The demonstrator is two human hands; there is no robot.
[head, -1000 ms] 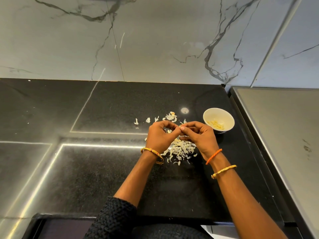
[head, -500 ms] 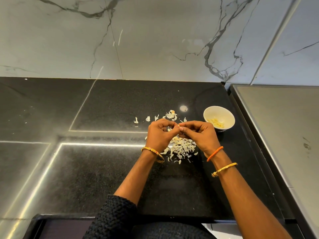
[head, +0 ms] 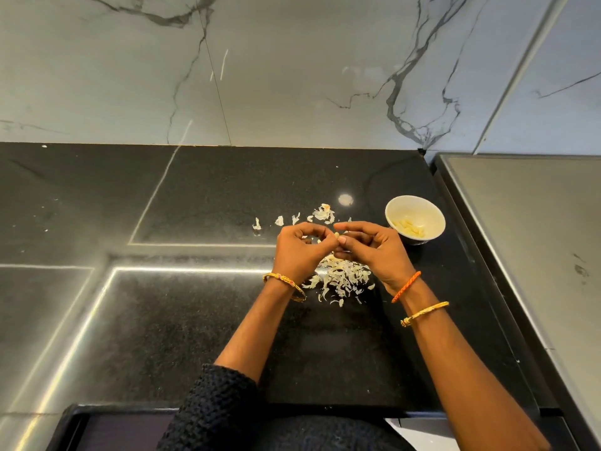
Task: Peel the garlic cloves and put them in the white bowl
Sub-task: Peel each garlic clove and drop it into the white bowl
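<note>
Pinching one garlic clove (head: 337, 236) between my left hand (head: 300, 252) and right hand (head: 374, 252), both gripping it above one peel pile (head: 341, 278); one white bowl (head: 415, 219) just right holds several peeled cloves (head: 408, 225) (count unclear).

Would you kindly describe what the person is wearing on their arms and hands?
The left hand has a gold bangle at the wrist, and a dark knitted sleeve covers that arm near the elbow. The right hand has an orange braided band and a gold bangle; that forearm is bare.
</note>
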